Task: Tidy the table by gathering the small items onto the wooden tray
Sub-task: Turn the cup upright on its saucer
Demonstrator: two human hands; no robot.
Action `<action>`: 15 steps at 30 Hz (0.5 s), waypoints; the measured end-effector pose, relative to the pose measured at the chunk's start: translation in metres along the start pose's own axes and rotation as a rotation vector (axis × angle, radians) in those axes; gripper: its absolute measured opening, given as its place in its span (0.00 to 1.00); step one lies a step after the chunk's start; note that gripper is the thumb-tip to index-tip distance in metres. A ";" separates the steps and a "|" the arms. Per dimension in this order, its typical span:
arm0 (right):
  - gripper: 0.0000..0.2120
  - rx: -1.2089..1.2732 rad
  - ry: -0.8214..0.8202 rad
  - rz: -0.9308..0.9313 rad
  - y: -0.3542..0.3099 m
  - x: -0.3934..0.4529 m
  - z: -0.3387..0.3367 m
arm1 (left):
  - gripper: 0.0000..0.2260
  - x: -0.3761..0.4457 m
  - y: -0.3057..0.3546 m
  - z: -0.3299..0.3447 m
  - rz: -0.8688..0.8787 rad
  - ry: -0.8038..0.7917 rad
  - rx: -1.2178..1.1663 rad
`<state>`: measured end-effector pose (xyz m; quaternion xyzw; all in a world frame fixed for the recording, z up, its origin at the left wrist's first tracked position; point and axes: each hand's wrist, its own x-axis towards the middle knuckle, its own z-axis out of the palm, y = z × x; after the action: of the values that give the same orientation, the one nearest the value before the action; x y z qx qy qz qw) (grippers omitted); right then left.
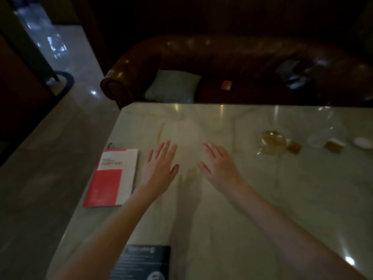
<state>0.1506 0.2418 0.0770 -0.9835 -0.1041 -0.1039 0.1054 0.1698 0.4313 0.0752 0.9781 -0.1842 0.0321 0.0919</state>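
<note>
both hands are spread flat with fingers extended and hold nothing: the left hand (159,168) hovers just beside a red and white booklet (113,176), the right hand (217,165) a little apart from it, both over a bare middle stretch of the table (232,219). whether the palms touch the surface i cannot tell, though shadows beneath suggest they sit slightly above it.

the small items lie well apart from the hands, toward the right far side: a clear glass piece with amber liquid (271,142), two little amber bottles (294,147) (333,146) lying near it, a clear plastic wrapper (323,136), and a white round thing (363,142) at the frame edge. a dark leaflet (145,261) rests at the near edge. no wooden tray shows in this view, so i cannot say where it stands. judging by that, nothing looks gathered yet; the whole job seems still ahead, starting with a reach to the right.

the table is pale, glossy stone with faint veining, mirroring ceiling lights. behind it sits a dark brown leather sofa (222,63) with a grey-green cushion (173,85) and a small orange packet (226,85). the room is dim, with a shiny pale tiled floor (40,178) at left.
</note>
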 end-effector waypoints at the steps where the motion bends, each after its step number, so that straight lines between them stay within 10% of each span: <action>1: 0.24 0.025 0.022 0.002 0.015 -0.007 -0.011 | 0.26 0.004 0.020 -0.002 0.015 0.019 -0.002; 15: 0.24 -0.018 0.078 0.117 0.212 -0.119 -0.136 | 0.24 0.038 0.264 -0.010 0.095 0.135 -0.114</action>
<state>0.0604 -0.0136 0.1410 -0.9840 -0.0414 -0.1370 0.1062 0.1085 0.1783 0.1330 0.9571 -0.2251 0.0915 0.1577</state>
